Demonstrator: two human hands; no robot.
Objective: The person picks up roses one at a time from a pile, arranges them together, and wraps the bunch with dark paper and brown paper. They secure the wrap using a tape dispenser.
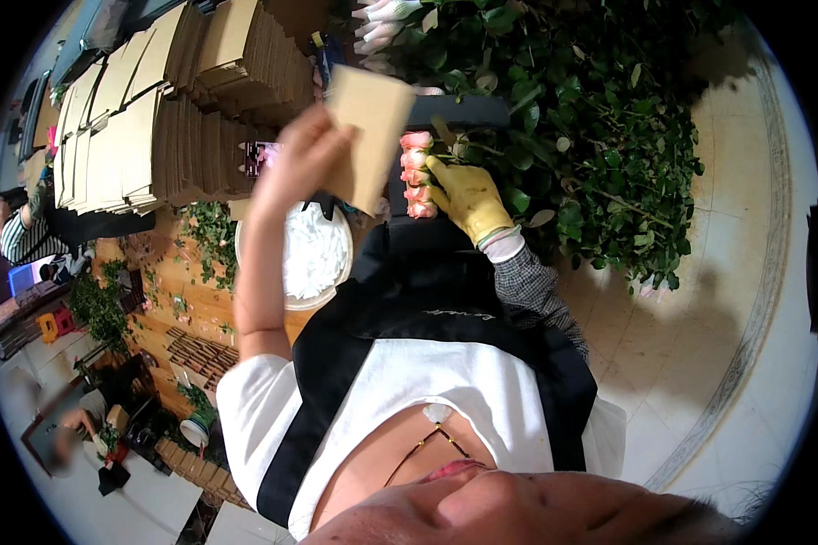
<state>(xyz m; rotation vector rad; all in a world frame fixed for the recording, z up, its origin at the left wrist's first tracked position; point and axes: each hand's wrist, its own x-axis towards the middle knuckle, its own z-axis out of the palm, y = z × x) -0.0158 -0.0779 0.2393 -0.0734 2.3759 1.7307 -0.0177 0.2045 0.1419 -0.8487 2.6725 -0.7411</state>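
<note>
My bare left hand [311, 154] is closed on the edge of a tan cardboard sheet [373, 127], which it holds up, tilted, just left of a row of pink roses [416, 174]. The rose heads lie side by side on a dark surface in front of my body. My right hand [468, 198], in a yellow glove, curls over the right side of this row, its fingertips against the blooms. Stems under the glove are mostly hidden.
Tall stacks of cardboard sheets [118, 127] stand at the left. A round tub of white pieces [316, 254] sits below my left hand. A big heap of leafy rose stems [573, 136] fills the right. White-wrapped bundles [384, 23] lie at the far edge. Another person in stripes [23, 234] is far left.
</note>
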